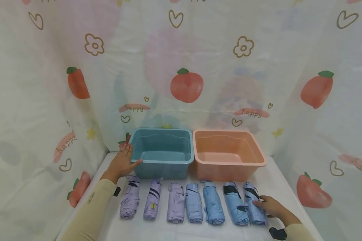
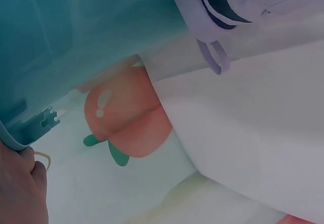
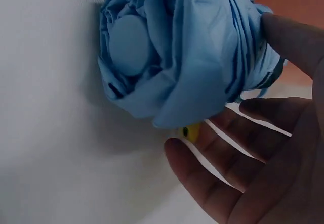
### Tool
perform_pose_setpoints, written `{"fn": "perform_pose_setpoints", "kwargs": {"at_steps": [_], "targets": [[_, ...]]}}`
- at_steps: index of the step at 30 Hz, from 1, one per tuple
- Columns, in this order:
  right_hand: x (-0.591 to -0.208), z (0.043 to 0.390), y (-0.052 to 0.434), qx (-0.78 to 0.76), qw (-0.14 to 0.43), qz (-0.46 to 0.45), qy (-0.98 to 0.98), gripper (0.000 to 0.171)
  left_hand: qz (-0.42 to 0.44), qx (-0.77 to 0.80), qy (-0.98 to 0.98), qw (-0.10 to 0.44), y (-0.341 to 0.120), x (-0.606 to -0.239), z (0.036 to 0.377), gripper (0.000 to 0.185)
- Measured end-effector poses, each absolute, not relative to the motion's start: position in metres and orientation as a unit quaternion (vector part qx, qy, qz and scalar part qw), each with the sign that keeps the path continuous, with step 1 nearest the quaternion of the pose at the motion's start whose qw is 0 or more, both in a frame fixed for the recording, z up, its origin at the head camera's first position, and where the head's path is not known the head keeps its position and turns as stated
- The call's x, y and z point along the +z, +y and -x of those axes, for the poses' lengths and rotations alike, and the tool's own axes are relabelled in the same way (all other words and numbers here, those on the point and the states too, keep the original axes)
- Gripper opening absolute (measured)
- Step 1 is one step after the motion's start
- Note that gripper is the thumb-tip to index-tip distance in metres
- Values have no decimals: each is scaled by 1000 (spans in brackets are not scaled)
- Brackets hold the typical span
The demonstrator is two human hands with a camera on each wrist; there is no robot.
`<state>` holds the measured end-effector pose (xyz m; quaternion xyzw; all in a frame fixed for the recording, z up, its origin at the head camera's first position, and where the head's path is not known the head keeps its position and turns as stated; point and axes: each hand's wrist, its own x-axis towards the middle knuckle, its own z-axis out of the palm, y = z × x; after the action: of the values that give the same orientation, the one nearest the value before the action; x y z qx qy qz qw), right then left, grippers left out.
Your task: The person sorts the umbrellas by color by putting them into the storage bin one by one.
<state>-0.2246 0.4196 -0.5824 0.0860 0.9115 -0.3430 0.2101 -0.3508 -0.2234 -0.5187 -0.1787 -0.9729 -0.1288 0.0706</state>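
Folded umbrellas (image 1: 194, 203) in a row before teal bin (image 1: 162, 152), orange bin (image 1: 227, 154).

Lilac folded umbrellas (image 1: 153, 199): we count three
Blue folded umbrellas (image 1: 213, 205): we count four
Plastic bins (image 1: 227, 164): we count two, one teal, one orange

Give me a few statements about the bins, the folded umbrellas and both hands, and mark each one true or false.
1. The blue bin stands left of the orange bin. True.
2. The left hand rests on the orange bin. False: it touches the blue bin's left side.
3. The right hand touches the rightmost blue umbrella. True.
4. Both bins hold umbrellas. False: both look empty; the umbrellas lie in a row on the table.
5. The purple umbrellas lie at the row's left end. True.
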Motion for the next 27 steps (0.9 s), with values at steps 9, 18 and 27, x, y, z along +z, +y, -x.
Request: {"fn": "perform_pose_setpoints", "kwargs": {"at_steps": [9, 18, 27], "targets": [[-601, 231, 409, -393, 202, -113, 890, 100, 165, -136, -975, 67, -217, -520, 349, 101], [-598, 235, 398, -356, 194, -112, 907, 100, 161, -134, -975, 74, -220, -522, 347, 103], [-597, 241, 408, -442, 218, -139, 859, 95, 182, -127, -972, 74, -220, -521, 353, 103]]}}
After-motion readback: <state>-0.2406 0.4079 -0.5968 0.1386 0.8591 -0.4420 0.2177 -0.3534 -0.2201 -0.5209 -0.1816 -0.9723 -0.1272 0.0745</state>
